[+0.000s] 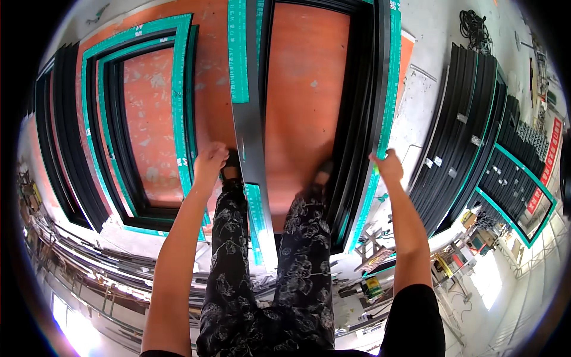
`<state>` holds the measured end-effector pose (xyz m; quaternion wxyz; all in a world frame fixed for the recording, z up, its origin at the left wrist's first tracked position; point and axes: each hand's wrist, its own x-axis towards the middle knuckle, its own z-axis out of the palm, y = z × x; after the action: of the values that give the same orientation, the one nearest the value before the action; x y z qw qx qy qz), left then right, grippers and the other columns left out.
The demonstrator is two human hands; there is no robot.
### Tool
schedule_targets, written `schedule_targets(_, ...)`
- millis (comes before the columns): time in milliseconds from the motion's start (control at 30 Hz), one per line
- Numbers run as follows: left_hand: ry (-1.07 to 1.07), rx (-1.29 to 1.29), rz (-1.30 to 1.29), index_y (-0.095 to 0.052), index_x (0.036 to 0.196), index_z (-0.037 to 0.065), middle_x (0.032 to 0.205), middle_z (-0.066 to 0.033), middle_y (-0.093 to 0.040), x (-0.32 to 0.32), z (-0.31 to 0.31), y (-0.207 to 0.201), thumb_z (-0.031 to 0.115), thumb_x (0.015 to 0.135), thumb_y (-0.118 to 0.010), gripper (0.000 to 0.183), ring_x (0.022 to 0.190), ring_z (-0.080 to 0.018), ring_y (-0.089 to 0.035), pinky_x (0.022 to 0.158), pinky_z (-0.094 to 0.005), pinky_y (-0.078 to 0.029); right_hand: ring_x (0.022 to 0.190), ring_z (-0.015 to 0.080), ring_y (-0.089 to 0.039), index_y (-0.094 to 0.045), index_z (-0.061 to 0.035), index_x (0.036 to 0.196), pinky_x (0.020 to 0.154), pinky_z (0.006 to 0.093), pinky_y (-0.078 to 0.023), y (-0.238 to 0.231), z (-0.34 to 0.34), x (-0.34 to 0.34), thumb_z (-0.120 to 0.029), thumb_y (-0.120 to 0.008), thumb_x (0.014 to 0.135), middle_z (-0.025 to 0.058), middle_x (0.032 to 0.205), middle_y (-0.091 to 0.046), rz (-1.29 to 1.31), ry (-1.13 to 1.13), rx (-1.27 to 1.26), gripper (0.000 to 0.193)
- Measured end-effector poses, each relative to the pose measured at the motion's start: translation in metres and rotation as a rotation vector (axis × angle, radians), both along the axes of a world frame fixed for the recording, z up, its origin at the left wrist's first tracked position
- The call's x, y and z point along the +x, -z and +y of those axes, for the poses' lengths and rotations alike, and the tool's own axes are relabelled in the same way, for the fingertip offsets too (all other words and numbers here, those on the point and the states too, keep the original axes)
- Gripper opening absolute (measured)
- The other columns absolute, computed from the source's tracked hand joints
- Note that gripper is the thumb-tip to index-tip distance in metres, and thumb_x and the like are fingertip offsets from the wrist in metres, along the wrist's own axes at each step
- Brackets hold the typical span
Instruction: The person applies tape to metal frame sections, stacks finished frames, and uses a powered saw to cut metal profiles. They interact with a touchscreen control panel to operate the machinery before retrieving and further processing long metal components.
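A large black frame (253, 128) with green printed film along its bars lies in front of me, and my feet stand within and beside it. Its left bar shows bare black between two stretches of green film (239, 59). My left hand (211, 163) is just left of that bare stretch, its fingers curled closed; what they hold, if anything, is too small to tell. By the outer edge of the right bar, my right hand (389, 166) is closed, with a small yellow-green bit showing at its fingers. The right bar's green film (389, 77) is in place beside that hand.
On the left lie nested frames with green film (178, 89) and further black frames (68, 125) on an orange board (151, 128). Stacked black profiles (455, 119) stand to the right, below a coiled black cable (474, 30). Long profiles and racks (128, 279) are at the lower left.
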<state>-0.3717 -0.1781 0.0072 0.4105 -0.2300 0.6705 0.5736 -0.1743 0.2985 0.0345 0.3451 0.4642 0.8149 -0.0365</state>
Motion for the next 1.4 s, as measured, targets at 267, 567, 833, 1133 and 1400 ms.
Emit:
schedule_targets(267, 0.426, -0.905, 0.463, -0.046, 0.119, -0.004, 0.110, -0.0256, -0.060, 0.011, 0.107, 0.034, 0.051, 0.069, -0.077, 0.082, 0.098, -0.0445, -0.062, 0.087, -0.0467, -0.051, 0.094, 0.0308, -0.069, -0.057, -0.0034, 0.118, 0.074, 0.0401, -0.055, -0.002, -0.008, 0.027, -0.066, -0.079, 0.059, 0.0135, 0.103, -0.070, -0.251, 0.042, -0.127, 0.088)
schedule_targets(567, 0.469, -1.088, 0.351, -0.049, 0.109, -0.007, 0.104, -0.0274, -0.062, 0.045, 0.118, -0.009, 0.044, 0.066, -0.079, 0.073, 0.097, -0.0432, -0.063, 0.083, -0.0491, -0.053, 0.087, 0.0327, -0.069, -0.058, -0.0002, 0.107, 0.070, 0.0430, -0.056, 0.008, 0.006, 0.054, -0.058, -0.080, 0.059, 0.0165, 0.093, -0.070, -0.097, -0.093, -0.196, 0.078)
schedule_targets(833, 0.297, -0.989, -0.032, -0.045, 0.106, -0.010, 0.102, -0.0307, -0.061, 0.167, 0.092, 0.009, 0.052, 0.066, -0.078, 0.081, 0.096, -0.0463, -0.063, 0.084, -0.0503, -0.052, 0.081, 0.0371, -0.068, -0.053, -0.0046, 0.102, 0.069, 0.0466, -0.056, 0.013, 0.031, 0.062, -0.045, -0.083, 0.059, 0.0169, 0.094, -0.065, 0.002, -0.266, -0.082, 0.066)
schedule_targets(1133, 0.143, -0.806, -0.132, -0.046, 0.109, -0.011, 0.109, -0.0309, -0.059, 0.248, 0.084, 0.009, 0.054, 0.065, -0.080, 0.086, 0.100, -0.0456, -0.060, 0.087, -0.0477, -0.050, 0.083, 0.0370, -0.067, -0.054, -0.0059, 0.099, 0.071, 0.0458, -0.055, -0.009, 0.037, 0.048, -0.044, -0.079, 0.069, 0.0158, 0.094, -0.064, -0.104, -0.376, -0.046, 0.055)
schedule_targets(1400, 0.041, -0.236, 0.006, -0.053, 0.123, -0.002, 0.104, -0.0114, -0.064, 0.231, 0.036, -0.063, 0.016, 0.092, -0.063, 0.037, 0.097, -0.0184, -0.063, 0.083, -0.0298, -0.051, 0.078, 0.0117, -0.062, -0.064, -0.0070, 0.097, 0.068, 0.0260, -0.051, -0.074, -0.135, 0.026, -0.025, -0.076, 0.084, 0.0020, 0.089, -0.064, 0.373, 0.537, -1.093, 0.025)
